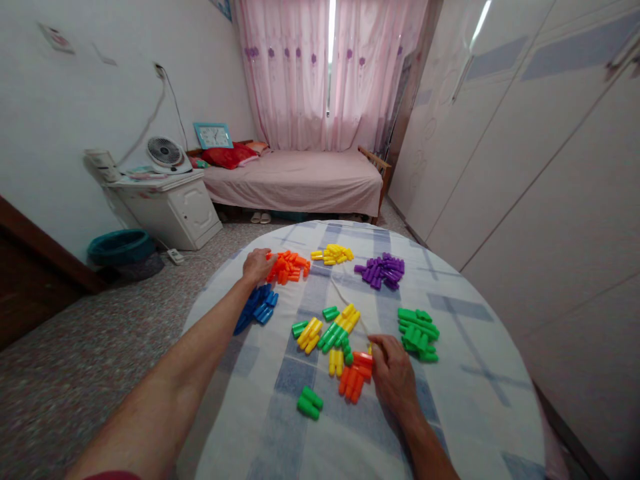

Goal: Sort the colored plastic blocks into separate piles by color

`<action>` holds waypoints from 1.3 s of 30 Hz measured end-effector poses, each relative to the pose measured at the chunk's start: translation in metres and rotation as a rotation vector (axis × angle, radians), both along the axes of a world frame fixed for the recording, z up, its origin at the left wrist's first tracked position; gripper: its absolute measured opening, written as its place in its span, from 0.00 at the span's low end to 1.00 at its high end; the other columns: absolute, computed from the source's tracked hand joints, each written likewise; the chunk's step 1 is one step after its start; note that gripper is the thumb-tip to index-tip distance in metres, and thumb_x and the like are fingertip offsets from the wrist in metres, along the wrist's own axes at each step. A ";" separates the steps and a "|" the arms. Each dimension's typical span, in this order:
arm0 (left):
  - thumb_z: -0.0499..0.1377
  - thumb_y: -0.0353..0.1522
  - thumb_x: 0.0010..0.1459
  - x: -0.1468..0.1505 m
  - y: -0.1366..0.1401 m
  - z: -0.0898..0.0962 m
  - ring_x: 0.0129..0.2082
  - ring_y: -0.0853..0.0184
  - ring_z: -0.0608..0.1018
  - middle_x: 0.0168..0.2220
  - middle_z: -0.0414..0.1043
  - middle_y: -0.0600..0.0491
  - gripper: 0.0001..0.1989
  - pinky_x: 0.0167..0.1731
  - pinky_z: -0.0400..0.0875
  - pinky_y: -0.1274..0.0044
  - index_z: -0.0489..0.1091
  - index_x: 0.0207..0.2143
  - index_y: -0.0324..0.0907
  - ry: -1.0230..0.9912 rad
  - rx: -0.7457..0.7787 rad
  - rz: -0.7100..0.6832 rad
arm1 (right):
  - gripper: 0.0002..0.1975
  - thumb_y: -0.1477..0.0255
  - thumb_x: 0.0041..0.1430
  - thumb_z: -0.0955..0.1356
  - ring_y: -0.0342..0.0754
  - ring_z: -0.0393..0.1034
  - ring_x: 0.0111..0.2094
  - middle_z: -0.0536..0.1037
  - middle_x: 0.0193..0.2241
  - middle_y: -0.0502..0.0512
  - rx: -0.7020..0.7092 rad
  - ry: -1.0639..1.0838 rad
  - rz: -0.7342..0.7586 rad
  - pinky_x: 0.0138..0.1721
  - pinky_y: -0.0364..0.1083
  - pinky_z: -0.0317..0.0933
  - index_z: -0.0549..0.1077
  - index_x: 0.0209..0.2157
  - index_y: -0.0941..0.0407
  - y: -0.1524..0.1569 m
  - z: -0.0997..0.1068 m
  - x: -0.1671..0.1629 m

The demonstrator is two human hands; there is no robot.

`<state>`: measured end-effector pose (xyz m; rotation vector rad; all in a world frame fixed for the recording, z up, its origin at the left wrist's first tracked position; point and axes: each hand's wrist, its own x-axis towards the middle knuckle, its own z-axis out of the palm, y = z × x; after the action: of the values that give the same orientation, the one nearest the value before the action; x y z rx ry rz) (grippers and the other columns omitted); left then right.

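At the far left of the table, my left hand (pixel 257 267) reaches into a heap of orange plastic pieces (pixel 290 268), its fingertips closed around one at the edge. My right hand (pixel 394 370) rests low on the cloth with fingers bent together, beside joined orange tubes (pixel 353 383); a bit of yellow shows by its fingertips, and what it grips is hidden. A thin pale cord (pixel 343 293) runs toward these fingers. Left of that hand are a green-and-yellow joined block (pixel 339 330), a yellow-and-green cluster (pixel 310 335), a yellow pair (pixel 336 363) and a green pair (pixel 310 402).
Sorted piles ring the round table (pixel 480 393) with its checked cloth: blue pieces (pixel 263 308), yellow pieces (pixel 335 254), purple pieces (pixel 381 271) and green pieces (pixel 419 335). Beyond stand a bed (pixel 300 177), a white cabinet (pixel 187 210), a bin (pixel 123 247) and wardrobe doors (pixel 525 153).
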<state>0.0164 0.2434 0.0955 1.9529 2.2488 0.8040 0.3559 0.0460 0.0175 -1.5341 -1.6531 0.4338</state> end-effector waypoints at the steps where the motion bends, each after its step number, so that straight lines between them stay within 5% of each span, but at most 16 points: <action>1: 0.53 0.38 0.56 0.005 -0.006 0.004 0.48 0.54 0.72 0.45 0.73 0.43 0.16 0.47 0.66 0.65 0.72 0.41 0.40 0.011 0.017 -0.026 | 0.12 0.69 0.60 0.59 0.51 0.68 0.41 0.75 0.37 0.57 0.003 -0.003 -0.001 0.45 0.50 0.59 0.72 0.37 0.56 0.000 0.001 0.000; 6: 0.52 0.34 0.58 0.050 -0.083 0.016 0.47 0.61 0.72 0.45 0.72 0.45 0.14 0.50 0.65 0.69 0.71 0.43 0.40 -0.015 0.178 -0.436 | 0.12 0.70 0.59 0.59 0.51 0.68 0.40 0.75 0.36 0.57 0.016 -0.008 -0.008 0.46 0.51 0.59 0.72 0.36 0.56 -0.001 0.004 -0.002; 10: 0.54 0.33 0.58 0.094 -0.167 0.007 0.44 0.65 0.73 0.42 0.72 0.49 0.11 0.45 0.68 0.74 0.71 0.42 0.42 0.014 0.020 -0.877 | 0.12 0.70 0.59 0.59 0.50 0.68 0.40 0.75 0.36 0.57 0.021 -0.019 -0.022 0.45 0.50 0.59 0.73 0.36 0.57 -0.001 0.005 -0.003; 12: 0.57 0.33 0.56 0.111 -0.193 -0.003 0.44 0.64 0.72 0.42 0.72 0.49 0.13 0.44 0.68 0.74 0.70 0.44 0.43 0.073 -0.028 -0.952 | 0.13 0.70 0.59 0.59 0.50 0.68 0.40 0.75 0.36 0.57 0.028 -0.023 -0.026 0.45 0.50 0.59 0.73 0.36 0.57 -0.001 0.005 -0.003; 20: 0.57 0.30 0.55 0.138 -0.204 -0.020 0.42 0.62 0.73 0.41 0.71 0.50 0.07 0.42 0.68 0.71 0.70 0.37 0.42 0.220 -0.192 -0.872 | 0.13 0.71 0.59 0.59 0.50 0.68 0.40 0.75 0.35 0.57 0.044 -0.032 -0.013 0.44 0.49 0.59 0.73 0.37 0.57 0.000 0.002 -0.002; 25: 0.52 0.27 0.57 0.128 -0.204 -0.020 0.41 0.65 0.72 0.38 0.71 0.51 0.07 0.43 0.67 0.73 0.69 0.32 0.42 0.244 -0.149 -0.856 | 0.13 0.71 0.59 0.59 0.50 0.67 0.39 0.75 0.35 0.56 0.053 -0.035 -0.012 0.44 0.49 0.59 0.73 0.36 0.57 0.001 -0.001 -0.002; 32: 0.55 0.36 0.58 0.100 -0.192 -0.020 0.45 0.61 0.70 0.44 0.68 0.48 0.13 0.45 0.66 0.70 0.68 0.45 0.44 0.197 -0.020 -0.471 | 0.13 0.71 0.58 0.59 0.50 0.68 0.39 0.75 0.35 0.56 0.053 -0.028 -0.018 0.44 0.49 0.59 0.73 0.36 0.56 0.001 0.000 -0.002; 39: 0.58 0.37 0.54 0.105 -0.184 -0.032 0.44 0.60 0.70 0.42 0.68 0.47 0.12 0.43 0.66 0.70 0.68 0.40 0.41 0.238 -0.093 -0.389 | 0.13 0.70 0.58 0.59 0.51 0.68 0.40 0.75 0.35 0.57 0.036 -0.016 -0.009 0.45 0.50 0.59 0.73 0.36 0.57 0.000 0.004 -0.002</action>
<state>0.1210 0.0592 0.0639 2.4358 1.8680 0.4339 0.3535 0.0458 0.0218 -1.5219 -1.6577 0.3861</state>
